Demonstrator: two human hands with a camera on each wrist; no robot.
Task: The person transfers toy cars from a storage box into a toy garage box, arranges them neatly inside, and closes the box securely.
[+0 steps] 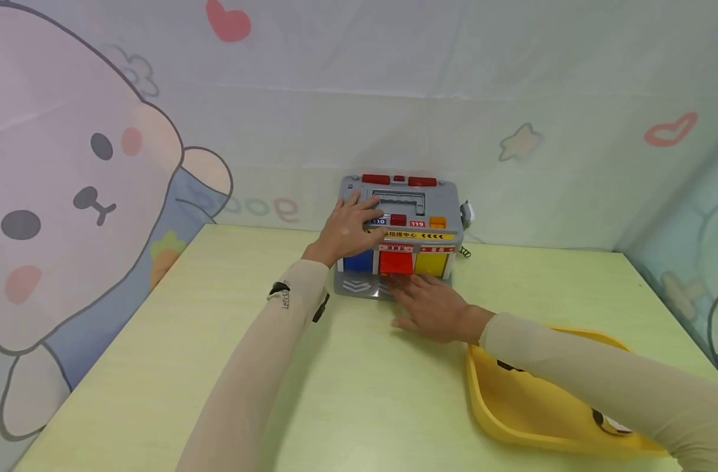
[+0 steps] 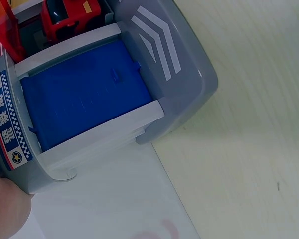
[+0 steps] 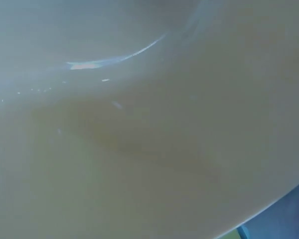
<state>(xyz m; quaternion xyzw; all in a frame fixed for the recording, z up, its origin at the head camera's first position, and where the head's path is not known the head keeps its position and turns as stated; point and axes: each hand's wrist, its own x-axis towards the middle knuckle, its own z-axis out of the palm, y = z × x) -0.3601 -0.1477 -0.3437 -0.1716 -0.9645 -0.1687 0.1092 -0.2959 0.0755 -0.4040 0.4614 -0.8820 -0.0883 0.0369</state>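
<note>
The left hand (image 1: 351, 226) lies spread on the toy rescue station (image 1: 418, 204), by the surface's (image 1: 347, 393) back edge. The right hand (image 1: 435, 308), fingers out and gripping nothing I can see, reaches its lifted red door (image 1: 397, 263). Pushed crooked, the red toy car (image 2: 72, 17) could jam.

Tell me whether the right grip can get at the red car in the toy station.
Probably yes: the red door is raised, leaving the red car exposed in its bay, and the right grip is just in front. The bay's side walls may make it a tight fit.
</note>
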